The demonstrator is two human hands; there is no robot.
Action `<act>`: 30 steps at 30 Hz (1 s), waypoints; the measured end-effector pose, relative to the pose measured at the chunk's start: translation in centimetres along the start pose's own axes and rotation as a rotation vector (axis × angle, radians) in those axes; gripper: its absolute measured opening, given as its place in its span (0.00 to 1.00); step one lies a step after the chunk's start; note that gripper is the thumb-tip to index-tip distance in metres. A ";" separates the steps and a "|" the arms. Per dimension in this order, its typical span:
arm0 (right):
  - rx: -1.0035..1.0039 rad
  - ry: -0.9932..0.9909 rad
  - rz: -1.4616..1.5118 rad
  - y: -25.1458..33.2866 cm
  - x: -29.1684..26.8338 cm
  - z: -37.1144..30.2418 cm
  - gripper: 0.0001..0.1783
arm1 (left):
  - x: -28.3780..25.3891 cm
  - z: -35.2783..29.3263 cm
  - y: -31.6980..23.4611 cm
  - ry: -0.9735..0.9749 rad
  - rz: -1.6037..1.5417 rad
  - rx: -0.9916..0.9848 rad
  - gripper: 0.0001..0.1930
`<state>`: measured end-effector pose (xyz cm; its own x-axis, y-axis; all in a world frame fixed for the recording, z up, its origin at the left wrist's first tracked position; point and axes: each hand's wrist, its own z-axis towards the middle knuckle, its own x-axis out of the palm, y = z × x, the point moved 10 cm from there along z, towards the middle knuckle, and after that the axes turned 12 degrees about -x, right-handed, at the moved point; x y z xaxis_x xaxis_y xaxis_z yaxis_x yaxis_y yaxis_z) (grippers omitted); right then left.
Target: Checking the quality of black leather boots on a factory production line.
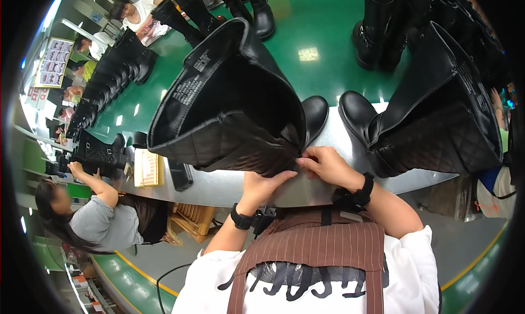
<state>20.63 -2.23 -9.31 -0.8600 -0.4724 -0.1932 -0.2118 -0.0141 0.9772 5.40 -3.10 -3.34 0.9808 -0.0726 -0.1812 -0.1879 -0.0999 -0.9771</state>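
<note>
A tall black quilted boot (224, 147) stands at the edge of the metal-topped bench, its wide shaft opening facing me. My left hand (263, 188) is closed against the near side of the shaft; its thumb shows, while most of its fingers are hidden behind the leather. At the right edge of the shaft, my right hand (332, 167) pinches the boot by the seam near a side opening. Whether a zipper pull is between those fingertips is too small to tell. A similar black boot (437, 131), its side zip partly open, leans just right of my right hand.
A green bench top (311, 19) carries more black boots (377, 32) at the back and a long row of boots (112, 76) on the left. A yellow pad of paper (147, 169) and a dark case (179, 174) lie leftward. A co-worker (109, 221) sits at the left.
</note>
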 end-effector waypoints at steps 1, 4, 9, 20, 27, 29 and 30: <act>0.030 0.009 -0.006 -0.6 -0.1 0.3 0.14 | 0.9 0.0 0.8 0.095 0.004 -0.019 0.20; 0.044 0.123 0.074 -1.5 0.6 0.8 0.18 | 0.9 -0.2 1.9 0.091 0.045 -0.025 0.20; 0.131 0.076 0.426 -1.3 1.9 0.4 0.17 | 0.8 -0.6 0.9 -0.072 0.132 0.052 0.15; -0.243 -0.014 0.555 14.7 -1.5 -1.3 0.18 | 2.2 -0.6 1.9 0.042 0.140 -0.090 0.17; -0.261 -0.045 0.408 14.2 -2.0 -0.3 0.18 | -4.4 -8.4 -16.8 -0.492 0.209 0.880 0.44; -0.299 -0.062 0.325 14.2 -2.2 -0.3 0.18 | -4.2 -11.5 -23.3 -0.648 0.623 1.075 0.38; -0.297 -0.048 0.320 14.2 -2.0 -0.2 0.18 | -3.6 -11.1 -24.6 -0.746 0.898 0.826 0.28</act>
<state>19.46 -1.67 4.95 -0.8827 -0.4526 0.1262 0.2055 -0.1302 0.9700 5.94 -11.36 22.57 0.3946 0.7547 -0.5242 -0.9188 0.3148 -0.2383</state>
